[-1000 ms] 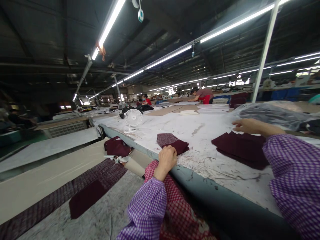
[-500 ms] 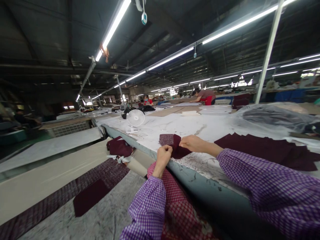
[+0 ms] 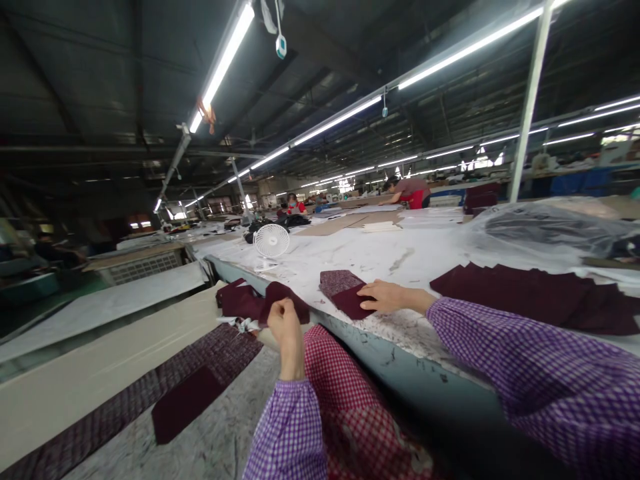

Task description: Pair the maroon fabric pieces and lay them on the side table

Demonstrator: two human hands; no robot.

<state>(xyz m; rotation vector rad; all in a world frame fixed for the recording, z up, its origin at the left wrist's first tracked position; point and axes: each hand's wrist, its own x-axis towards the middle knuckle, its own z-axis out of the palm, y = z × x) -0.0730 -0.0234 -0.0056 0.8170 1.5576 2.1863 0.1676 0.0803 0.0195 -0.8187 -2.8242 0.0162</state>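
My left hand pinches a cut maroon fabric piece, lifted at the near table edge. My right hand lies with fingers stretched over a small stack of fabric pieces, speckled at the far end and plain maroon at the near end. A fanned row of maroon fabric pieces lies beside my right forearm. On the lower surface at left, a plain maroon piece rests against a strip of speckled knit fabric. A crumpled maroon bundle is just past my left hand.
A white fan stands on the white table. Clear plastic wrap covers something at right. A co-worker bends over the table farther back; another person is at the far side.
My right hand came from the right-hand maroon pieces to the small stack, and those pieces are now fanned out. My left hand has moved left off the stack with a maroon piece.
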